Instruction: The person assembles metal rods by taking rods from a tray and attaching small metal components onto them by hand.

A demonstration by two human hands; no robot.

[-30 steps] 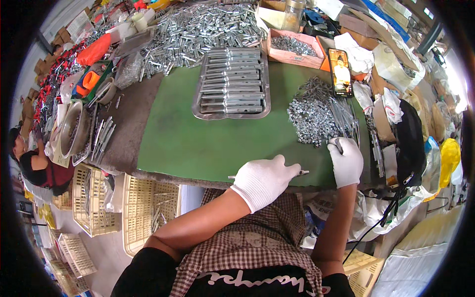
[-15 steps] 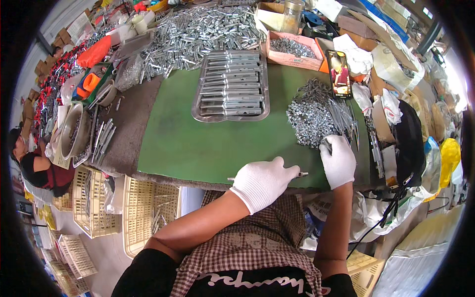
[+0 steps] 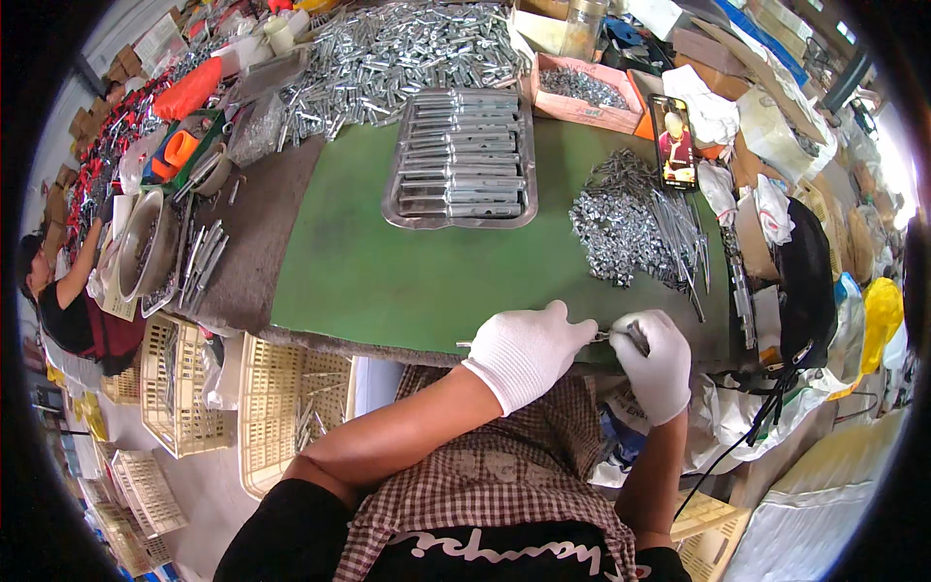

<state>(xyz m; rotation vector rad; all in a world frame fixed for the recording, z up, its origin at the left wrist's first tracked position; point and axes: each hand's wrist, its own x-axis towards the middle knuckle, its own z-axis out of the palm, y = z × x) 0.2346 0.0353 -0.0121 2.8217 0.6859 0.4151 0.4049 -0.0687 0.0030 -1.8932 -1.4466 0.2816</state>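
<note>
1. Your left hand (image 3: pixel 529 349), in a white glove, is closed around a thin metal rod (image 3: pixel 465 344) at the near edge of the green mat (image 3: pixel 388 272); only the rod's tip shows at the left of your fist.
2. Your right hand (image 3: pixel 658 361), also gloved, pinches a small metal piece (image 3: pixel 635 335) between its fingertips, touching your left hand just at that same near edge.
3. A pink cardboard box (image 3: pixel 582 95) of small metal parts sits at the mat's far edge, right of the metal tray (image 3: pixel 464 155) of stacked flat pieces.
4. A phone (image 3: pixel 675 141) with a lit screen lies near the far right corner, beside the heap of small silver parts (image 3: pixel 626 218).
5. Pale plastic crates (image 3: pixel 281 407) stand below the near left edge.
6. What the small piece is, and how it meets the rod, is hidden by your gloves.
</note>
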